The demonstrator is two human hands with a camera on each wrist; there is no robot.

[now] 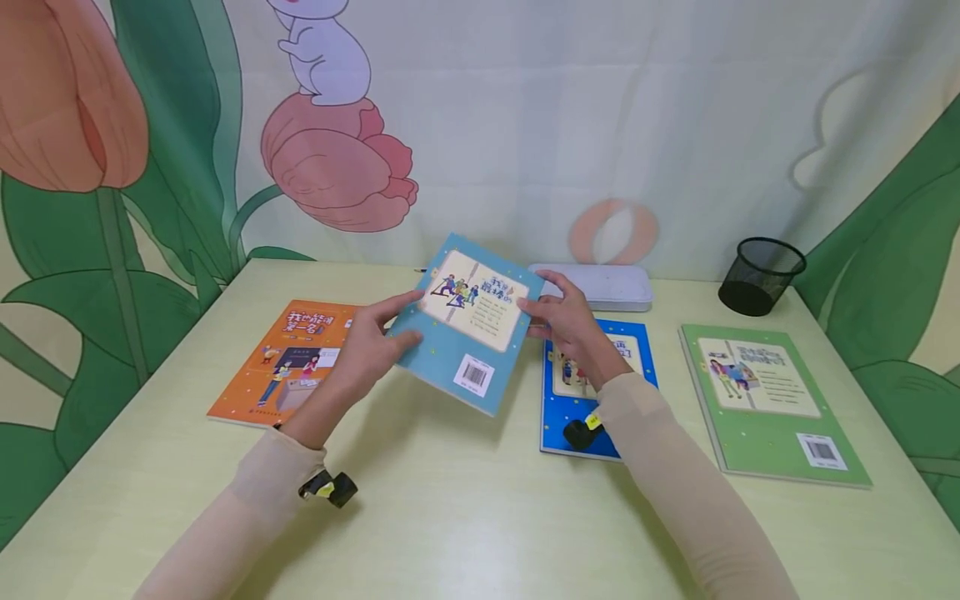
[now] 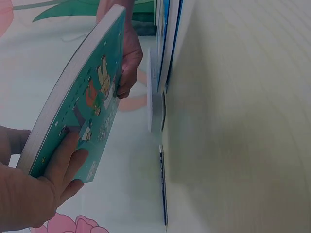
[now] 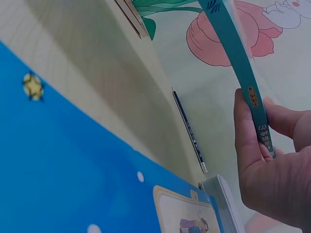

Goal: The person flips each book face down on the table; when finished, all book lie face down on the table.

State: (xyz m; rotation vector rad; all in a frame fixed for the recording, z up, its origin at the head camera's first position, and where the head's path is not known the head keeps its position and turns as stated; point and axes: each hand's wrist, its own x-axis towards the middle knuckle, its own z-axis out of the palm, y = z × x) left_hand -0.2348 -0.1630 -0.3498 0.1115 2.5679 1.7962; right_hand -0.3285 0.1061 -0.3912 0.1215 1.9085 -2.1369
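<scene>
Head view: a teal paperback book (image 1: 468, 325) with a barcode on its upturned cover is held tilted above the pale yellow-green table (image 1: 465, 517), between the two hands.
Left hand (image 1: 367, 346): grips the book's left edge, thumb on top, fingers curled under.
Right hand (image 1: 573, 321): pinches the book's right edge, fingers bent round it.
Flat on the table: an orange paperback book (image 1: 281, 362) at the left, a blue paperback book (image 1: 596, 387) under the right forearm, a green paperback book (image 1: 772, 400) at the right.
Far side of the table: a white flat rectangular case (image 1: 600, 287) and a black mesh pen cup (image 1: 757, 275), near the flower-print backdrop (image 1: 525, 125).
Left wrist view: the left hand (image 2: 29, 194) holds the teal book (image 2: 87, 97) from below, fingers (image 2: 65, 155) pressed on the illustrated cover; the right hand (image 2: 129, 58) clasps the far edge; the book is well clear of the table (image 2: 243, 121).
Right wrist view: the right hand (image 3: 272, 160) pinches the teal book's spine (image 3: 243, 63) between thumb and fingers; the blue book (image 3: 73, 174) lies below, with a dark pencil (image 3: 189, 131) on the table (image 3: 87, 63) just beyond it.
</scene>
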